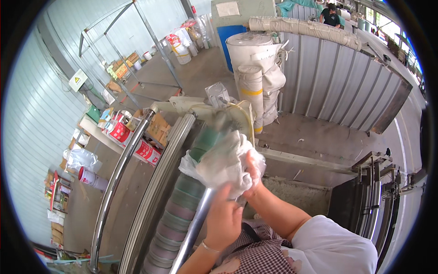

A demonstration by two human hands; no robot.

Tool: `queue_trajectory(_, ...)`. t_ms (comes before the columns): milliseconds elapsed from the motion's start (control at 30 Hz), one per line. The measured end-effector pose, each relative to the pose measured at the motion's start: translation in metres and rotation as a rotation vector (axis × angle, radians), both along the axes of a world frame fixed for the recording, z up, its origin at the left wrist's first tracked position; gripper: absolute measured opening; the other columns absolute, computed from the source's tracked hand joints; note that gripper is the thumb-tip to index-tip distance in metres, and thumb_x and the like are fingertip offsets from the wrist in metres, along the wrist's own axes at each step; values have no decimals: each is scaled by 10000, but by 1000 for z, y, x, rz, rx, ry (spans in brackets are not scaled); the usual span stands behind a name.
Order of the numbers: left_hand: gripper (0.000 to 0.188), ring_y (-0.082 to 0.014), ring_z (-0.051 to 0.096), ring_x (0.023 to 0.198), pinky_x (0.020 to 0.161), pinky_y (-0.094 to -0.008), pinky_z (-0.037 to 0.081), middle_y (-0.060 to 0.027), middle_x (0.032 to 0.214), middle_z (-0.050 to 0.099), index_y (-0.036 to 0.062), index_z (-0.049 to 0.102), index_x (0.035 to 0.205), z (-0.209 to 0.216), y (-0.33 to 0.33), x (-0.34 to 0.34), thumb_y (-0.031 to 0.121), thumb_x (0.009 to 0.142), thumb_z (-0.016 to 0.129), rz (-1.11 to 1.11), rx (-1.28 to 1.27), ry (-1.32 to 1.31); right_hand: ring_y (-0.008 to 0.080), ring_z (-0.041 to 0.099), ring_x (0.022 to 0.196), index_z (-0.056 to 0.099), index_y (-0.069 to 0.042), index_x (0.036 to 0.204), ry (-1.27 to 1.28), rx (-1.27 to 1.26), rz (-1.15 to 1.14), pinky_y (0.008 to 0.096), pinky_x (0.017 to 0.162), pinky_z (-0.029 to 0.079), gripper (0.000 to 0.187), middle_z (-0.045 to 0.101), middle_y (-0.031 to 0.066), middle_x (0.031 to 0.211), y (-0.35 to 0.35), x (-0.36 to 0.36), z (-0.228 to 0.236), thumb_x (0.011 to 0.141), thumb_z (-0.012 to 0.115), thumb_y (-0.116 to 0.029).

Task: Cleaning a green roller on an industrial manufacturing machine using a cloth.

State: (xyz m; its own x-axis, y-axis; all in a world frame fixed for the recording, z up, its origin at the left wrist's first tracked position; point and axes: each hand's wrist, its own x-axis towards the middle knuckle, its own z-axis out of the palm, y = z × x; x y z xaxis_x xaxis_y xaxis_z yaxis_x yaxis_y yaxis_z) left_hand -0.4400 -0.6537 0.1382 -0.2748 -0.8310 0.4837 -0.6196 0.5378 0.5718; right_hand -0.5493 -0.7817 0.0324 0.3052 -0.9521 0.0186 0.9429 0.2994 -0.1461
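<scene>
A crumpled white cloth (226, 164), partly smeared by motion, is bunched up over the rollers in the middle of the head view. My right hand (252, 176) grips its right side, with the fingers partly hidden in the folds. My left hand (223, 221), wearing a thin bracelet, has its fingertips closed at the cloth's lower edge. Translucent white plastic (188, 164) shows at the left of the bundle. Below it runs a roller with green and greyish bands (175, 212). A shiny metal bar (194, 228) passes close by my left forearm.
A curved chrome rail (114, 192) and a ribbed metal roller (157, 192) lie to the left. Wrapped white rolls (253, 68) stand ahead, beside a grey corrugated panel (337, 82). Machine parts (374, 192) are at right. A person (330, 16) is far off.
</scene>
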Motion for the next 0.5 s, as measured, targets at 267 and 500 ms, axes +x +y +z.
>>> queue_trajectory(267, 177, -510, 468, 1259, 1055, -516, 382, -372, 1444, 391, 3, 515, 949, -2, -36, -51, 83, 880, 657, -301, 69, -56, 332, 611, 1149, 463, -63, 1412, 280, 0, 38, 476, 989, 506, 752, 602, 163, 1291, 25, -85, 16, 859, 693, -518)
queue_trajectory(500, 171, -470, 485, 1291, 1057, -462, 424, -330, 1441, 428, 5, 539, 960, 5, -19, -34, 42, 860, 672, -598, 376, 124, 279, 612, 1131, 467, -61, 1385, 558, 6, -521, 429, 910, 546, 595, 595, 120, 1277, 45, -194, 39, 849, 697, -180)
